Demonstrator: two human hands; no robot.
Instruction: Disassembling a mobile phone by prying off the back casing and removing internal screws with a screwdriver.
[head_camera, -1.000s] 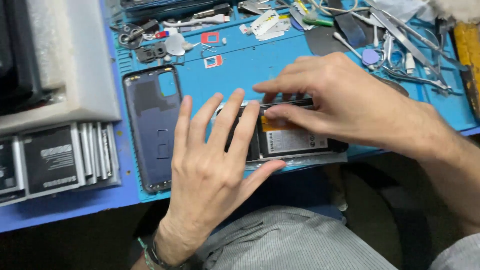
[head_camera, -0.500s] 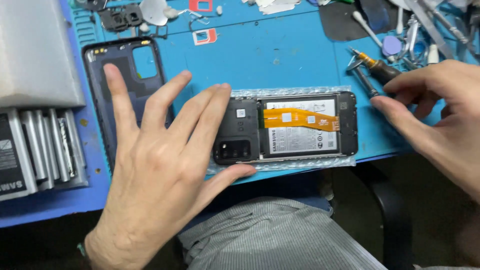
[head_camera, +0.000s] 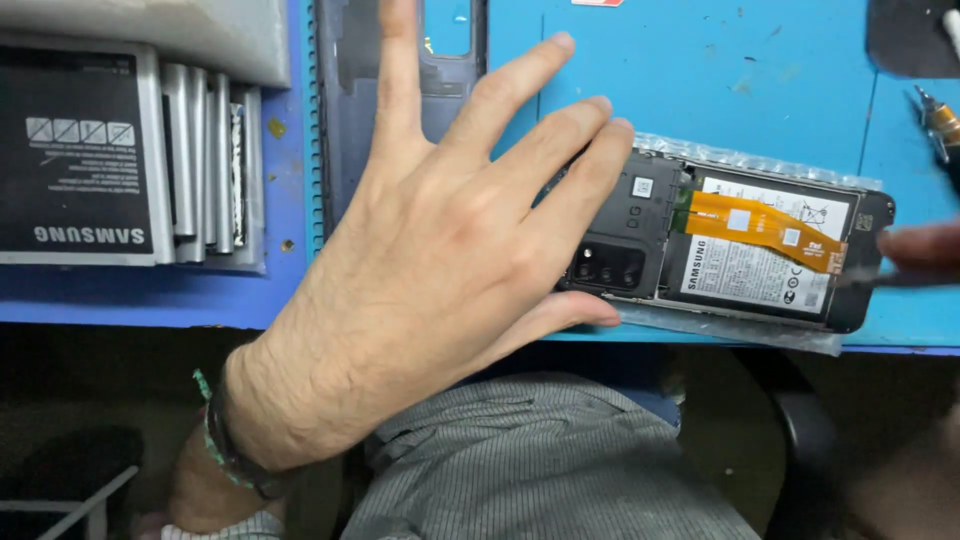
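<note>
Resting on the blue counter (head_camera: 760, 90), left hand (head_camera: 440, 250) is spread wide w/ fingertips on the left end of the opened phone (head_camera: 730, 240), near edge, right of middle. Back cover (head_camera: 350, 110) far-left. Right hand (head_camera: 925, 245) barely in frame at phone's right end, grip can't tell.

You have one view only, from the camera on your head, looking steeply down at the near edge of the blue mat (head_camera: 780, 90) from close range. Your left hand (head_camera: 440, 260) fills the middle of the frame and the opened phone (head_camera: 730, 240) lies just right of it. Your right hand (head_camera: 925, 250) is cut off by the right edge. The stack of batteries (head_camera: 120, 150) sits upper left, and your lap fills the bottom. No second view shares this scene
</note>
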